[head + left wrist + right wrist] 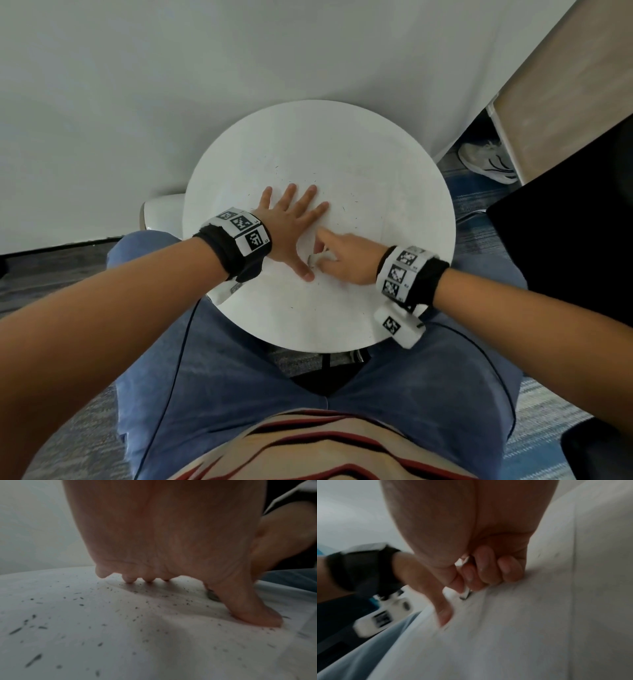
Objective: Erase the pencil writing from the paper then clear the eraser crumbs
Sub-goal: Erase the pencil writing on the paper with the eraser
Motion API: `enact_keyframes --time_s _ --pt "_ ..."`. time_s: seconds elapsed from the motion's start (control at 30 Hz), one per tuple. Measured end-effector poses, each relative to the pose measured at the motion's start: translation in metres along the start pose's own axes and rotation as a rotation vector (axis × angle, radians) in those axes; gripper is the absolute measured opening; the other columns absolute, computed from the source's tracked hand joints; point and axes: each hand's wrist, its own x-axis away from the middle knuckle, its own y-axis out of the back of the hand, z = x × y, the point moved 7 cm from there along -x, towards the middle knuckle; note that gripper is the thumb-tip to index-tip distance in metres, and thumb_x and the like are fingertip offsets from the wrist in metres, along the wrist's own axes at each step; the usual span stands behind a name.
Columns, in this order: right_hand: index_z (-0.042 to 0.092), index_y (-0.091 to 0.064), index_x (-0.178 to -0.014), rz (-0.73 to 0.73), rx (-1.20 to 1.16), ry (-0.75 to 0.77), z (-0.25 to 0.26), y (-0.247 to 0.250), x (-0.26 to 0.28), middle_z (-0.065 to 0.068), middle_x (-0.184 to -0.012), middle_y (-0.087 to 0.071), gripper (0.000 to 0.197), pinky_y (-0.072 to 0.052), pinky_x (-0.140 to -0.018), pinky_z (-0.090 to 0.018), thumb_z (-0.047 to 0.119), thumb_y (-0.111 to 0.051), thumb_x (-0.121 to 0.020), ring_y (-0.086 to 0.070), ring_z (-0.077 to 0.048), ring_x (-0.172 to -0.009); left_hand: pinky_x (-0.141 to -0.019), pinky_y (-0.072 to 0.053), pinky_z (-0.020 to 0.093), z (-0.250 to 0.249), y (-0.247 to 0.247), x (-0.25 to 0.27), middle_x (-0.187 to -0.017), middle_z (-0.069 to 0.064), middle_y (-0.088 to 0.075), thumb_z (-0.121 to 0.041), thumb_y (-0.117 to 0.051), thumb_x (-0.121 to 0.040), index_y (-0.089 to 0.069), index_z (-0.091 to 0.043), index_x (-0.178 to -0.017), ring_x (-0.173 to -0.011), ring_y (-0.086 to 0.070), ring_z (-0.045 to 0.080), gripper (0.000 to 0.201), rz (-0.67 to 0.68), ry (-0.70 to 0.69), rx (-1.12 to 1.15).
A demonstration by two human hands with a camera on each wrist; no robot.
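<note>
On the round white counter (394, 164), the paper (363, 192) barely shows against it, dark crumbs (80, 604) scattered, the eraser (465, 594) mostly hidden in the right hand (346, 260)'s clenched grip, while the left hand (291, 226) presses flat, fingers spread.

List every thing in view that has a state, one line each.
left hand: flat, fingers spread, pressing the paper
right hand: pinches the eraser, forefinger straight
eraser: tip on the paper, dirty
paper: flat on the table
eraser crumbs: scattered, not cleared
</note>
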Motion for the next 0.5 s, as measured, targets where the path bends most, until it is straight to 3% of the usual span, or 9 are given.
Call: enact_keyframes --time_s 0.1,0.17,0.27,0.4,0.5 --pt "0.024 -0.042 -0.105 -0.202 -0.036 -0.093 -0.024 0.036 -0.01 -0.003 -0.088 -0.061 0.023 -0.047 -0.065 -0.034 0.042 -0.052 -0.095 -0.06 -0.023 -0.078 -0.119 0.01 0.066 -0.001 0.0 0.001 -0.16 0.0 0.039 -0.091 -0.065 -0.059 0.029 -0.033 -0.154 -0.15 0.029 0.036 0.146 0.006 0.003 0.007" --pt "0.022 -0.042 -0.104 -0.252 -0.04 -0.104 -0.034 0.039 -0.012 -0.01 -0.093 -0.064 0.024 -0.052 -0.074 -0.042 0.042 -0.052 -0.095 -0.062 -0.028 -0.08 -0.12 0.009 0.065 0.001 0.004 0.002 -0.16 0.0 0.04 -0.088 -0.068 -0.06 0.029 -0.035 -0.154 -0.15 0.029 0.034 0.145 0.021 -0.009 0.007" --pt "0.021 -0.043 -0.103 -0.226 -0.073 -0.105 -0.038 0.036 -0.011 -0.01 -0.097 -0.064 0.026 -0.052 -0.075 -0.041 0.043 -0.053 -0.094 -0.061 -0.026 -0.083 -0.122 0.008 0.06 0.017 0.009 0.006 -0.159 0.002 0.041 -0.08 -0.075 -0.063 0.028 -0.037 -0.155 -0.151 0.028 0.031 0.145 0.042 0.001 0.003" --pt "0.018 -0.043 -0.103 -0.236 -0.083 -0.094 -0.028 0.038 -0.007 -0.007 -0.093 -0.061 0.024 -0.044 -0.064 -0.033 0.039 -0.051 -0.096 -0.057 -0.023 -0.075 -0.121 0.011 0.062 0.031 0.004 0.012 -0.159 0.004 0.041 -0.081 -0.075 -0.062 0.029 -0.041 -0.153 -0.15 0.029 0.033 0.144 0.047 0.049 0.006" --pt "0.02 -0.04 -0.102 -0.049 0.002 0.015 0.001 0.0 -0.001 -0.004 -0.079 -0.058 0.023 -0.043 -0.064 -0.035 0.04 -0.049 -0.097 -0.055 -0.022 -0.068 -0.12 0.011 0.063 0.028 0.003 0.011 -0.159 0.004 0.042 -0.083 -0.074 -0.061 0.03 -0.041 -0.152 -0.15 0.03 0.033 0.144 0.044 0.04 0.003"
